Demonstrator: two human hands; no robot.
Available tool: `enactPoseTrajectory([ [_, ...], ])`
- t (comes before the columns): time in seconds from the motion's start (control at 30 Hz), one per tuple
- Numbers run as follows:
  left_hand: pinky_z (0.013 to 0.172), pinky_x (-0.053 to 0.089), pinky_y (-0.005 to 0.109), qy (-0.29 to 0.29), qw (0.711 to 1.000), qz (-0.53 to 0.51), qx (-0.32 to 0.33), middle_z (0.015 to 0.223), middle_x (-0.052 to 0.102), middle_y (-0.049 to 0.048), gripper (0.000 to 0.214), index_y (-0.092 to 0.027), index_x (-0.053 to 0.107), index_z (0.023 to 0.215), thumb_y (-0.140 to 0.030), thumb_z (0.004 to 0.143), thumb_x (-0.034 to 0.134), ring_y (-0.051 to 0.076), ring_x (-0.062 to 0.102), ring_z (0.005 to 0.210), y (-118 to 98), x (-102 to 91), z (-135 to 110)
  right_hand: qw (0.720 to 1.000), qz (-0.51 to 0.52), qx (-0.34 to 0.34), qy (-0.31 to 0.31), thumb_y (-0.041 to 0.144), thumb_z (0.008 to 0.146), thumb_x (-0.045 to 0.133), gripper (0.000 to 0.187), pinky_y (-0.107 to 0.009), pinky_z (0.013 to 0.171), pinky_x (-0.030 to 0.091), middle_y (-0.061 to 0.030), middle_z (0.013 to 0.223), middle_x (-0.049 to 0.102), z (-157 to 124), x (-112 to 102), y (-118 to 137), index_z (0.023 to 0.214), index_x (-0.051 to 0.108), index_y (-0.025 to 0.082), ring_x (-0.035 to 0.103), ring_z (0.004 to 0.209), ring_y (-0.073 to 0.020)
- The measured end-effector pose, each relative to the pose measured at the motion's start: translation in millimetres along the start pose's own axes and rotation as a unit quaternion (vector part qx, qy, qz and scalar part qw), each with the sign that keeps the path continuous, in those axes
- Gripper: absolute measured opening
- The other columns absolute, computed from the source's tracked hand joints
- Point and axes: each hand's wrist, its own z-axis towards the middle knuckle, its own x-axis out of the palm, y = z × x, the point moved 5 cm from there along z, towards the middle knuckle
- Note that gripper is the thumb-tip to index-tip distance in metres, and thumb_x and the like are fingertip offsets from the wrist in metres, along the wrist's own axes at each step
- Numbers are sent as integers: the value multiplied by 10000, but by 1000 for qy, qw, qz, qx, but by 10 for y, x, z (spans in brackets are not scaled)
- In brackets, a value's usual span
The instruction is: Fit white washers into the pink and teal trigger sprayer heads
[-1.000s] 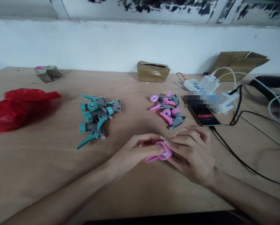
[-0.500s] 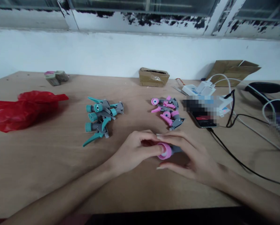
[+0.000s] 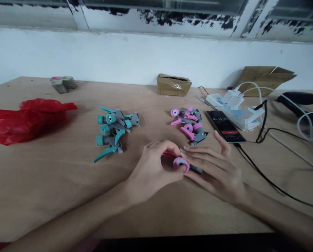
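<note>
Between my two hands is a pink-and-grey trigger spray head [image 3: 181, 165], its round pink collar turned toward me. My left hand [image 3: 156, 168] curls round it, thumb against the collar's rim and forefinger arched over a pink part. From the other side, my right hand [image 3: 216, 168] pinches the collar between fingertips and thumb, its little finger raised. The grey body pokes out below the right fingers, partly hidden. Just beyond lies a pile of pink spray heads [image 3: 189, 126]. Farther left is a pile of teal spray heads [image 3: 115, 129].
A red plastic bag [image 3: 35, 119] lies at the left, with small blocks [image 3: 63, 84] behind it. A cardboard box [image 3: 174, 85] stands near the wall. To the right are a phone [image 3: 224, 126], a power strip [image 3: 235, 112], cables and a brown paper bag [image 3: 261, 80].
The collar has turned so its dark-centred inside faces me. My right thumb and fingers have closed in on it, and the right little finger has lifted.
</note>
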Motion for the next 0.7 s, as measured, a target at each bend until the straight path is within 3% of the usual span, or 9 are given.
enactPoseTrajectory([
  [0.17, 974, 347, 430, -32, 999, 39, 13, 1073, 536, 27, 194, -219, 560, 847, -188, 698, 679, 225, 457, 1121, 37, 26, 9, 1000, -4, -12, -10, 165, 791, 623, 201, -527, 1112, 111, -10, 954, 723, 6, 57, -23, 978, 600, 234, 670, 912, -182],
  [0.5, 837, 367, 425, 6, 986, 168, -14, 915, 558, 12, 236, -205, 508, 834, -201, 638, 640, 232, 493, 917, 2, 173, 121, 999, 10, -45, 3, 161, 794, 596, 127, -461, 1112, 143, 11, 870, 728, -96, 111, -141, 905, 573, 217, 675, 855, -149],
  [0.7, 812, 370, 404, -10, 975, 222, 2, 894, 565, 13, 215, -197, 502, 819, -197, 632, 609, 228, 501, 893, -26, 227, 152, 999, 27, -39, -7, 134, 764, 590, 104, -439, 1091, 153, 2, 840, 720, -94, 136, -170, 850, 577, 190, 667, 822, -132],
])
